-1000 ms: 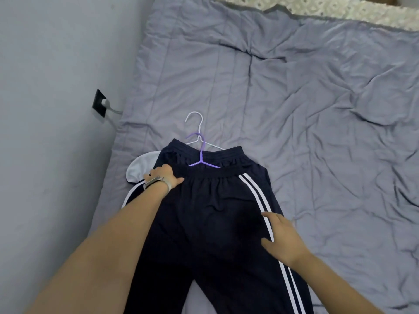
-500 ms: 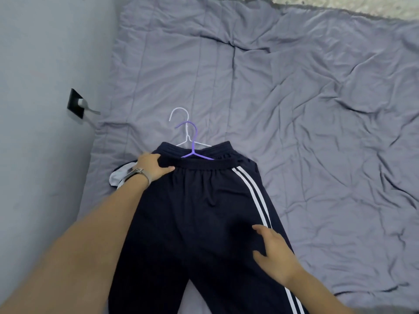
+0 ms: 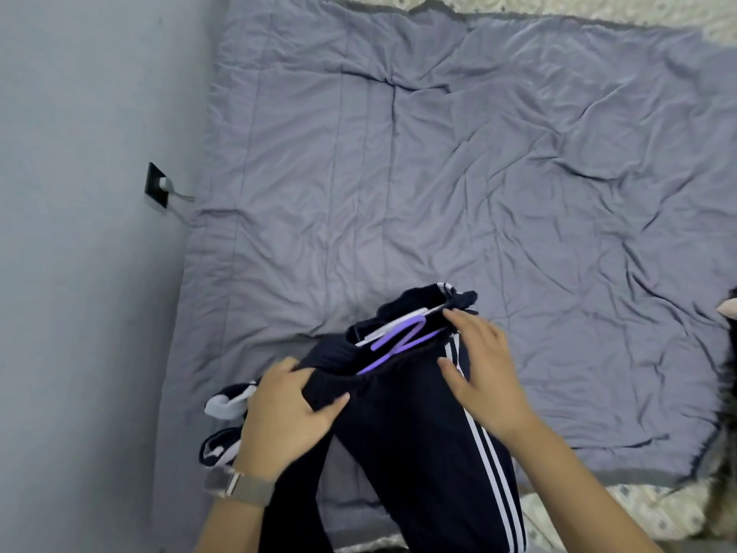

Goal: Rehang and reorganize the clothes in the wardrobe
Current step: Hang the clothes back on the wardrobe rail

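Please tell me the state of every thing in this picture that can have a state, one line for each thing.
Dark navy track trousers with white side stripes: lifted at the waistband, legs hanging down.
Purple plastic hanger: lying inside the open waistband.
White hanger: beside the purple one, also in the waistband.
Left hand: grips the waistband.
Right hand: fingers on the waistband's other side.
Grey quilted bedcover: spread out, wrinkled.
White plug: in the black wall socket.

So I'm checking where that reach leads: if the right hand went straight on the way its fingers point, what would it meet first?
Probably the bunched waistband of the dark navy white-striped track pants, right at the fingertips of the right hand; beyond lies the grey quilted bedspread. Depth is uncertain.
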